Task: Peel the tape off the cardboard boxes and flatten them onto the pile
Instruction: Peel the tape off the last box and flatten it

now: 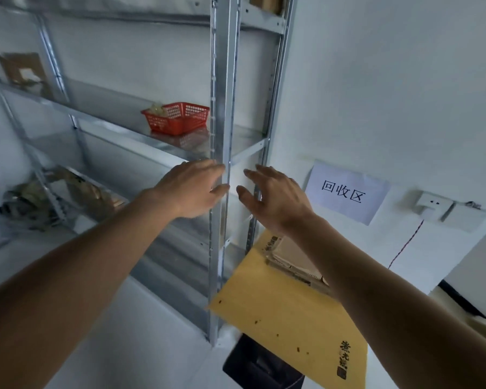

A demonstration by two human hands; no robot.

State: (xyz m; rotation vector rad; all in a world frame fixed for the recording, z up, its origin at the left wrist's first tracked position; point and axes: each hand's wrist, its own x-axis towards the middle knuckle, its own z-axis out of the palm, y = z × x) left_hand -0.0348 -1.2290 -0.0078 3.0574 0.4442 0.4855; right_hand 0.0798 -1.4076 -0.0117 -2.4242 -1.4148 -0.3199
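Flattened yellow cardboard sheet [289,318] below right hand [275,200], lying tilted; smaller flattened brown cardboard pieces [295,256] stacked on top, under right wrist.

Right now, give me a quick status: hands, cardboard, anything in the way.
Left hand and right hand open, empty. Flattened cardboard pile below right arm. Shelf post directly ahead.

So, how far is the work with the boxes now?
Done: flattened cardboard already lies on the yellow sheet under the paper sign. In hand: nothing; the left hand and right hand are open and empty. Left: cardboard still sits on the shelves.
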